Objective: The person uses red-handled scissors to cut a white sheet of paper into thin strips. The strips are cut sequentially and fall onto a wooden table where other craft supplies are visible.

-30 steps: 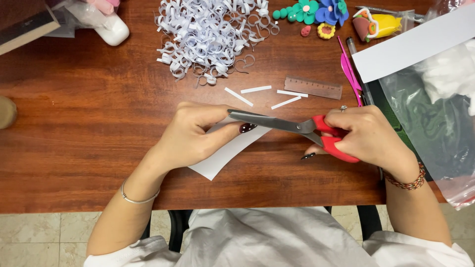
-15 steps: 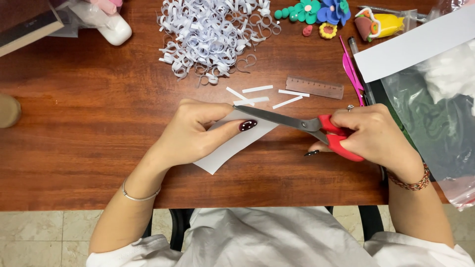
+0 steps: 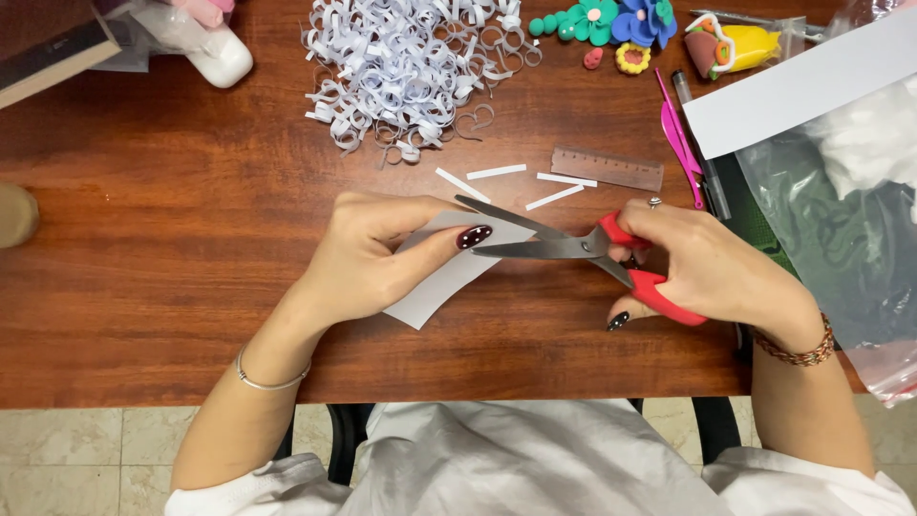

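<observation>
Left hand (image 3: 368, 258) pinching white paper piece (image 3: 439, 282) | right hand (image 3: 712, 268) gripping red-handled scissors (image 3: 573, 247), blades parted at paper edge | cut strips (image 3: 497, 173) beyond, on wooden table (image 3: 172, 229)

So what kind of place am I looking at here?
Most likely a craft table at home or in a classroom. The right hand works red-handled scissors through white paper held by the left hand, with a pile of curled paper strips and clay flowers behind.
</observation>
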